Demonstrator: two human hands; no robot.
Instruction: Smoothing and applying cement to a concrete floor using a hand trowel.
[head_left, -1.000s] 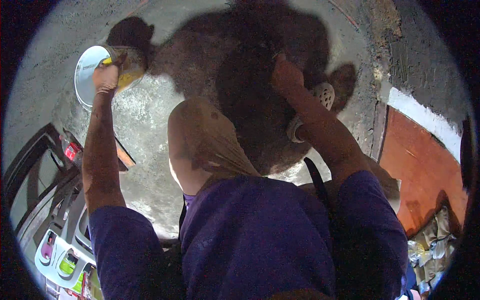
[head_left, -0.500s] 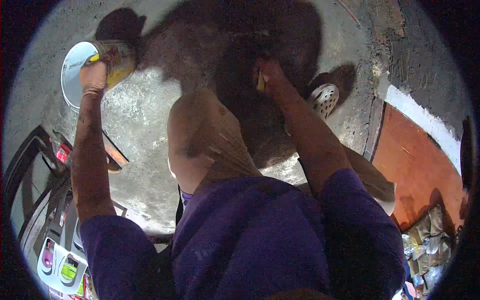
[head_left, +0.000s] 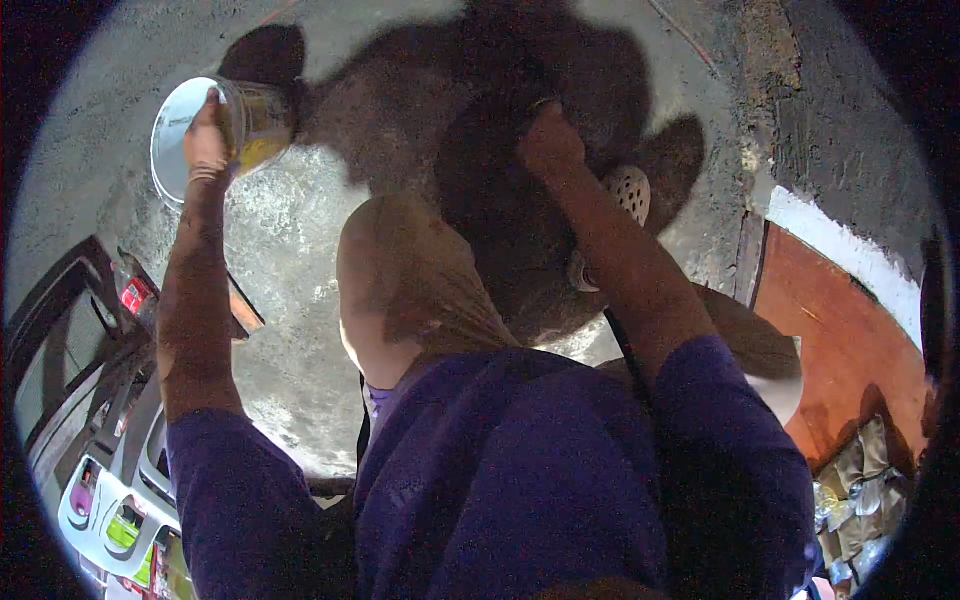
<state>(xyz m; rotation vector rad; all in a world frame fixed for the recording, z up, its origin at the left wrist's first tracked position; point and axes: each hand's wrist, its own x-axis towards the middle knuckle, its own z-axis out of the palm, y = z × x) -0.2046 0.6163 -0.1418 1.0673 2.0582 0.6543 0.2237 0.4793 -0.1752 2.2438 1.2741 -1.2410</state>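
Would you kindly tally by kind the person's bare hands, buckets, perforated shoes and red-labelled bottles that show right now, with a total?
Bare hands, left hand and right hand: 2
Bucket, gripped by the left hand: 1
Perforated shoe: 1
Red-labelled bottle: 1
Total: 5

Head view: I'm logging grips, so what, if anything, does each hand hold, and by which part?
The left hand holds a bucket, apparently by its rim. The right hand is too dark to tell whether it holds anything.
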